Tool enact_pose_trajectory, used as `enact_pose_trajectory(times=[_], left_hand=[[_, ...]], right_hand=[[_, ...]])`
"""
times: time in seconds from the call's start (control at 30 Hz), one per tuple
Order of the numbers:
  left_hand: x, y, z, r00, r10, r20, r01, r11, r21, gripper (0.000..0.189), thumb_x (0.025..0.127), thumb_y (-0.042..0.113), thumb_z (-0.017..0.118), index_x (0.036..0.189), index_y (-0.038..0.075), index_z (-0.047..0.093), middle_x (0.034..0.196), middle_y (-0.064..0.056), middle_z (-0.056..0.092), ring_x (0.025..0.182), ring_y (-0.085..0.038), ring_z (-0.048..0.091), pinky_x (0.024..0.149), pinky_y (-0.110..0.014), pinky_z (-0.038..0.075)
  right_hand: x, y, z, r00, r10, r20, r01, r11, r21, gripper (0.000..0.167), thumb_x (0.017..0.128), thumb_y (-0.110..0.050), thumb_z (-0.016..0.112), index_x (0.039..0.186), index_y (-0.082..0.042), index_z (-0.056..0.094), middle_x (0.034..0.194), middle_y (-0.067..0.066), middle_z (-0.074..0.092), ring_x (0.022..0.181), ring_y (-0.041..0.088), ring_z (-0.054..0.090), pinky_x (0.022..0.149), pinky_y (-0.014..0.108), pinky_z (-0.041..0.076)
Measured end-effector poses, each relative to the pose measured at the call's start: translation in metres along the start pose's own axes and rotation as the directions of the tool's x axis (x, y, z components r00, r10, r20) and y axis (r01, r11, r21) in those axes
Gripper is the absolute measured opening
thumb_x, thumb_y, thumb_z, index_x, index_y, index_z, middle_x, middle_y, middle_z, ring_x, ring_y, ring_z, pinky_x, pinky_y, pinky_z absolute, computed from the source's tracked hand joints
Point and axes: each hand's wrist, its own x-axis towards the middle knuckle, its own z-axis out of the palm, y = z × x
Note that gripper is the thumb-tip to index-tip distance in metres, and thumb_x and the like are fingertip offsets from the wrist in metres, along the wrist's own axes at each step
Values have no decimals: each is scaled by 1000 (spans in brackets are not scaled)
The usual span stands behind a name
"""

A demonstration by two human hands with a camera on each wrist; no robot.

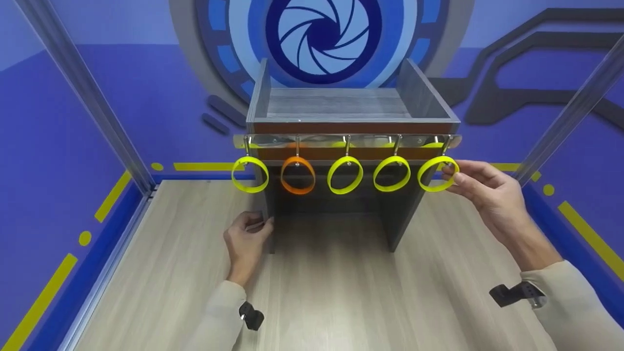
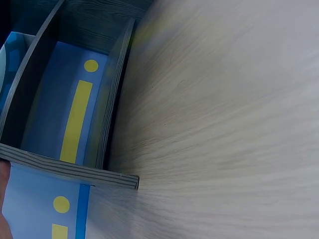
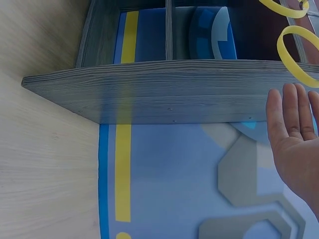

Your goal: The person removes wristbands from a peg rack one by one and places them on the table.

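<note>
Several rings hang from metal hooks on a clear bar (image 1: pixel 317 141) across the front of a grey wooden rack (image 1: pixel 352 120). The rightmost yellow ring (image 1: pixel 421 181) is pinched at its right edge between the thumb and fingers of my right hand (image 1: pixel 492 192); it still hangs on its hook. In the right wrist view that hand's fingers (image 3: pixel 290 112) look fairly straight beside the yellow ring (image 3: pixel 285 56). Low on the left, my left hand (image 1: pixel 247 239) holds the front edge of the rack's left side panel (image 1: pixel 269 234). Only a sliver of it shows in the left wrist view.
An orange ring (image 1: pixel 283 182) hangs second from the left, between yellow rings (image 1: pixel 234 181). The rack stands on a pale wood-grain table (image 1: pixel 331 302), close to a blue patterned back wall (image 1: pixel 146 97). Metal posts (image 1: pixel 92 92) rise at both sides.
</note>
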Motion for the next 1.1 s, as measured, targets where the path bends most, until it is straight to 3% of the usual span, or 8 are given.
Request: enact_pose_trajectory(times=[0.4,0.57,0.83,1.1], left_hand=[[-1,1,1,1000,-11,13,11,1000,-27,18,82,0,88,92,2,73,89,-8,75,83,-23,77,73,-30,63],[-1,0,1,1000,-5,0,5,1000,-14,18,81,-2,88,91,2,74,88,-7,76,82,-22,77,73,-29,63],[-2,1,1,1000,-7,-7,7,1000,8,18,81,-2,88,91,1,73,88,-8,75,81,-24,77,71,-25,62],[-1,1,1,1000,-2,-3,3,1000,13,18,81,-2,88,91,1,73,87,-8,75,82,-23,77,73,-28,63]], right_hand=[[0,1,1,1000,-16,-25,17,1000,23,28,103,6,63,125,22,58,111,19,75,102,28,74,96,38,59],[1,-3,1,998,-34,-46,35,999,36,24,102,7,64,122,19,61,108,17,75,98,26,74,93,36,60],[1,-16,-1,994,-91,-62,99,985,145,19,100,11,64,119,14,67,108,16,76,98,24,75,92,34,60],[-2,-25,1,987,-125,-96,144,965,218,18,100,14,62,118,15,66,108,18,75,98,26,75,93,36,60]])
